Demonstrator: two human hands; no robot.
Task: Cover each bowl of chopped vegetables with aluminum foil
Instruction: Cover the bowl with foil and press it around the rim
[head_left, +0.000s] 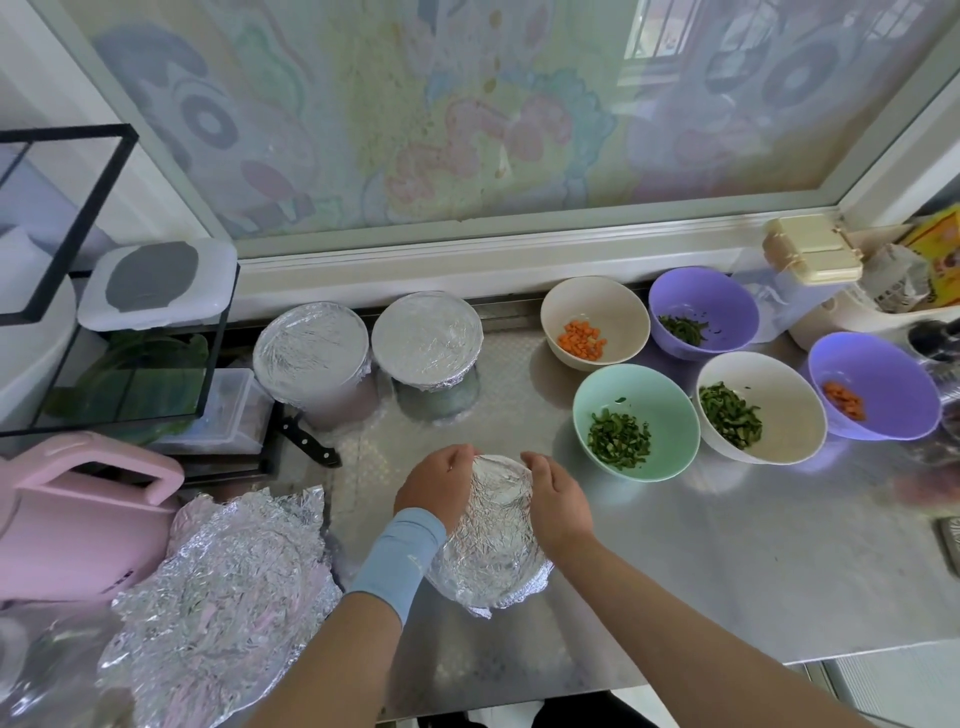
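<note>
A bowl wrapped in crinkled aluminum foil (491, 540) stands on the steel counter in front of me. My left hand (434, 486) presses the foil on its left rim, and my right hand (558, 501) presses it on the right rim. Two foil-covered bowls (311, 348) (427, 340) stand at the back. Uncovered bowls sit to the right: a cream bowl with carrot (595, 319), a purple bowl with greens (701, 312), a green bowl with chopped greens (635, 418), a white bowl with greens (761, 413) and a purple bowl with carrot (875, 384).
A heap of loose foil sheets (223, 592) lies at the front left beside a pink jug (78, 519). A black-handled knife (306, 441) lies by a wire rack (119, 332). Containers (810, 260) crowd the back right. The counter edge (857, 652) runs at the lower right.
</note>
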